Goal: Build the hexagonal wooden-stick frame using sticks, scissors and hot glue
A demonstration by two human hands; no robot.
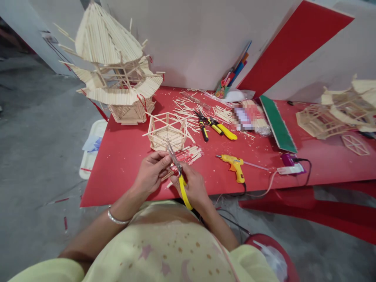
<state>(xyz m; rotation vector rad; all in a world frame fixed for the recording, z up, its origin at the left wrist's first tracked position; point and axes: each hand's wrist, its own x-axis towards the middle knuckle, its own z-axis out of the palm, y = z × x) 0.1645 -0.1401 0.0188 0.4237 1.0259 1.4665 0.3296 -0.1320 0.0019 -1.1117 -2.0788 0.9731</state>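
Observation:
My right hand [190,182] is wrapped round yellow-handled scissors [183,192], their long metal blades pointing up and away from me. Close beside the blades, my left hand [154,170] is closed in a pinch; whatever its fingertips hold is too small to make out. Just beyond both hands stands a small open frame [167,137] built of thin wooden sticks, with a many-sided rim. A bundle of loose sticks [190,154] lies on the red tabletop [117,156], partly hidden behind my hands.
A tall stick-built pagoda [108,58] stands at the back left. Black-and-yellow pliers [202,127] lie near scattered sticks [188,113]. To the right are a yellow glue gun [233,164], a power strip [290,168], a green board [277,123] and another stick model [317,119].

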